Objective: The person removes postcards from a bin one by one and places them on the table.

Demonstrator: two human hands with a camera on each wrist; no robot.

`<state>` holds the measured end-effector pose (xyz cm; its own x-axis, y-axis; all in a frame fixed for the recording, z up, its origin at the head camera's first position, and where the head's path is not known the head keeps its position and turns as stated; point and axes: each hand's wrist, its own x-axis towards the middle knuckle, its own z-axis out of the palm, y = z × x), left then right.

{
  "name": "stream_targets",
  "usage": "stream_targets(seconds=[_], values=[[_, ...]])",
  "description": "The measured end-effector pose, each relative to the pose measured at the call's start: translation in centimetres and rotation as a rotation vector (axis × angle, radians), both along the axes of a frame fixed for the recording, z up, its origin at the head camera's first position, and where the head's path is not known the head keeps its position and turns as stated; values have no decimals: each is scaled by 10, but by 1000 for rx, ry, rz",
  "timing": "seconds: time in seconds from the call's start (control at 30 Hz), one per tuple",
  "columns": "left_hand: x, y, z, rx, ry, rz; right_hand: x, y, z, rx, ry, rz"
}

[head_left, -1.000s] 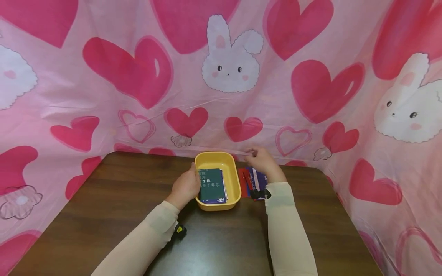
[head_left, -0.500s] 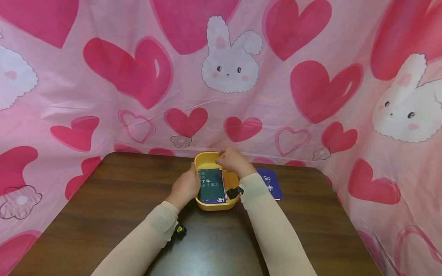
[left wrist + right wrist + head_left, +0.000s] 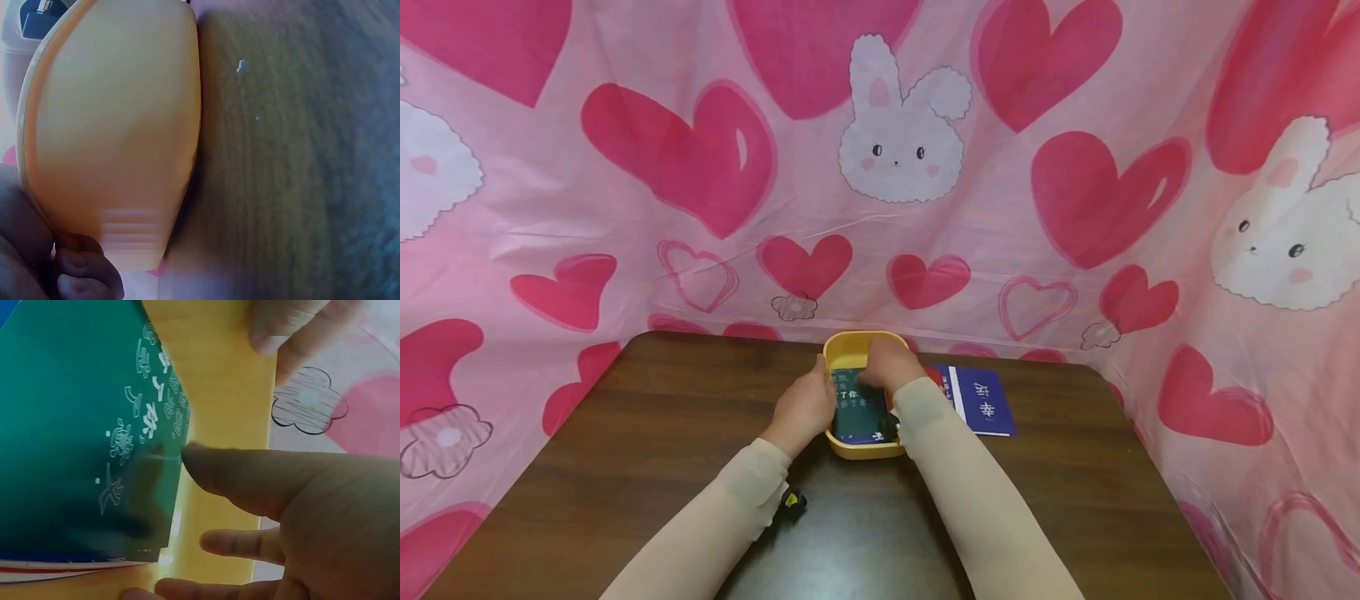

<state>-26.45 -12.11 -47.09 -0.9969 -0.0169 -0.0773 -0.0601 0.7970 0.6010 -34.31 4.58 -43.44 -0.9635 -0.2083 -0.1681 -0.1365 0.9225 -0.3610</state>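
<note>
My left hand (image 3: 803, 408) grips the left wall of a yellow plastic tray (image 3: 850, 342); in the left wrist view its curled fingers (image 3: 87, 269) hold the rim. Inside the tray lies a stack of cards, topped by a dark green card (image 3: 856, 415) with white Chinese characters. My right hand (image 3: 891, 363) reaches into the far right part of the tray. Seen from the right wrist, its thumb (image 3: 228, 472) extends to the edge of the green card while the other fingers are spread beside the stack. Blue, white and red edges show beneath that card.
To the right of the tray, a blue card (image 3: 987, 402) with white characters overlaps other cards, with a bit of red (image 3: 935, 375) showing. All stand on a brown wooden table (image 3: 700, 392). A pink heart-and-rabbit curtain (image 3: 820, 217) hangs right behind the table edge.
My right hand has moved left from the cards beside the tray and down into the tray. The blue card at the right is now uncovered. My left hand stays on the tray.
</note>
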Motion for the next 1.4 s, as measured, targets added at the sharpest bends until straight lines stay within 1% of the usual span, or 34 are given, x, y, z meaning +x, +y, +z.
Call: stream_targets(seconds=[0.13, 0.3, 0.4, 0.53, 0.67, 0.77, 0.83, 0.9, 1.0, 1.07, 1.1, 1.23, 1.4], values=[[0, 0, 0, -6, 1, 3, 9, -2, 2, 26, 0, -18], [0, 1, 0, 7, -1, 8, 9, -4, 0, 58, 14, 16], [1, 1, 1, 14, -2, 9, -4, -4, -9, 96, 0, 37], [1, 1, 1, 20, -1, 12, -32, -2, -31, 141, -29, 59], [2, 1, 2, 20, -4, 13, -47, 1, -44, 147, -33, 61], [2, 1, 2, 20, -4, 16, -43, 3, -38, 112, -26, 49], [1, 2, 1, 15, -2, 16, -41, 5, -36, 97, 18, 54], [1, 2, 1, 17, -3, 18, -28, 6, -23, 34, 28, 49], [1, 2, 0, 9, 5, 16, -13, 11, -9, -63, 53, 49], [1, 2, 0, 10, 9, 13, 0, 15, 5, -162, 21, 18], [1, 2, 0, 11, 10, 13, 3, 17, 7, -201, 15, 4], [2, 2, 1, 8, 10, 13, 7, 28, 15, -295, -5, -53], [2, 3, 2, 2, 6, 20, 5, 43, 21, -371, -13, -83]])
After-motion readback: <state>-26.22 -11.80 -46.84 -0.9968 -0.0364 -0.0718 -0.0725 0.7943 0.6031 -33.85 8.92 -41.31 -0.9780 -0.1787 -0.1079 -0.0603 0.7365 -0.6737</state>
